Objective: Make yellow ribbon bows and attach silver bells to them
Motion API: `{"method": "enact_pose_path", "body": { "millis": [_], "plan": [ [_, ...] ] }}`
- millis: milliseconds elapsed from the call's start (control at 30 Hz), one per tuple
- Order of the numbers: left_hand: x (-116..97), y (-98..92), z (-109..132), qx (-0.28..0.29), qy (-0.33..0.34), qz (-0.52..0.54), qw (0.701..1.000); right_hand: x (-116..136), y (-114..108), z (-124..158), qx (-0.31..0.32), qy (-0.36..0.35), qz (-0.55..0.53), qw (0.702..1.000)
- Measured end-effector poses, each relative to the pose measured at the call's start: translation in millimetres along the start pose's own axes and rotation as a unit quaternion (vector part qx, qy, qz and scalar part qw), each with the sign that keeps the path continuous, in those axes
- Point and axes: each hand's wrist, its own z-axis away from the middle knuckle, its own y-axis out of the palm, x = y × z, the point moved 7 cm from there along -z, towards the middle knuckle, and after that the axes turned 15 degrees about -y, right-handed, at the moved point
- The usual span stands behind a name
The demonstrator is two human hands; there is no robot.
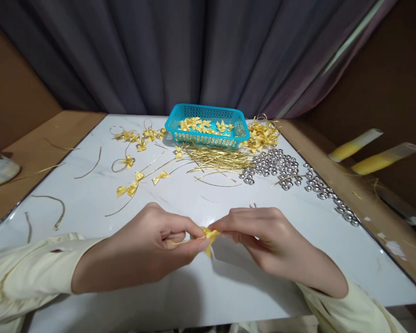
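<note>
Both hands meet near the middle of the white table, over a small yellow ribbon bow [210, 237]. My left hand [152, 243] pinches the bow's left side between thumb and forefinger, and a thin gold cord [178, 242] runs back from the bow into that palm. My right hand [266, 236] has its fingertips closed on the bow's right side. The bow's centre is partly hidden by the fingers. Beyond the hands lie loose yellow bows on gold cords [128, 188] and a bundle of straight gold cords [218, 159].
A blue plastic basket [208, 138] with yellow bows stands at the back. Right of it are a pile of bows [261, 134] and many small silver bells [273, 164]. Two yellow-filled tubes [384, 159] are at the right; a patterned cup-like object [0, 169] is at the left.
</note>
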Motion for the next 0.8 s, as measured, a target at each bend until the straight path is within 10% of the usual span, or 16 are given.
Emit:
{"method": "enact_pose_path", "body": {
  "millis": [333,800],
  "plan": [
    [0,-1.5,2,-0.001,0.035,0.017,0.999,-3,7,3,0.01,0.012,-0.007,1.0],
    [0,-1.8,3,-0.033,0.073,0.05,0.996,3,13,6,-0.149,0.067,0.009,0.986]
  ]
}}
